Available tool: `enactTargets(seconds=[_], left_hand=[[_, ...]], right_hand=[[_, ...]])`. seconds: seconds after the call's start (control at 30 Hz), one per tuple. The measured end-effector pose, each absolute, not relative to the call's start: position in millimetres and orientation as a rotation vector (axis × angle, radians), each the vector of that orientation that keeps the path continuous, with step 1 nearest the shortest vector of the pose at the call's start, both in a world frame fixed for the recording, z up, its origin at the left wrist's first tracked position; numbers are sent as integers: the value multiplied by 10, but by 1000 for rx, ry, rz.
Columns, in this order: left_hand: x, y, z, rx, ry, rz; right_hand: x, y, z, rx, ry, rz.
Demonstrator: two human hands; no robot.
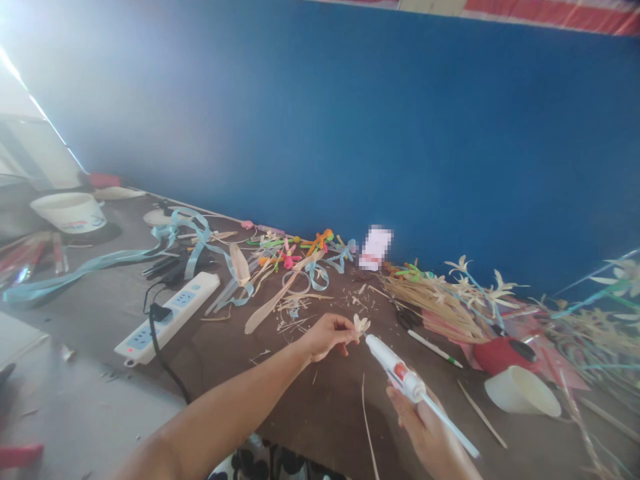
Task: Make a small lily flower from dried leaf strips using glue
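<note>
Left hand (325,338): you pinched a cream flower (361,324) at its right side.
Right hand (419,427): you gripped the white glue gun (382,353), tip beside the left hand's flower.
Gluing: seemingly your step; the next move called for steady aim.

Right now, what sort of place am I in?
Probably a craft workspace: there's a glue gun with its tip close to a pale flower, and a long blue ribbon lying loose.
</note>
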State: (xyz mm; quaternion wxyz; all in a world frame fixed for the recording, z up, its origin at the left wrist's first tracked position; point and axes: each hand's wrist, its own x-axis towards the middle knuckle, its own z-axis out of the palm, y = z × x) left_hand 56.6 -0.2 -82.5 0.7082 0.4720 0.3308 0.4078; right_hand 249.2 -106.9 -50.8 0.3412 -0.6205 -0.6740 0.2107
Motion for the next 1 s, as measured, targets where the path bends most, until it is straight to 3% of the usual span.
enactTargets(seconds=[1.0], left_hand=[[575, -13, -801, 1055, 751, 912]], right_hand=[[2485, -1081, -524, -1633, -1733, 649]])
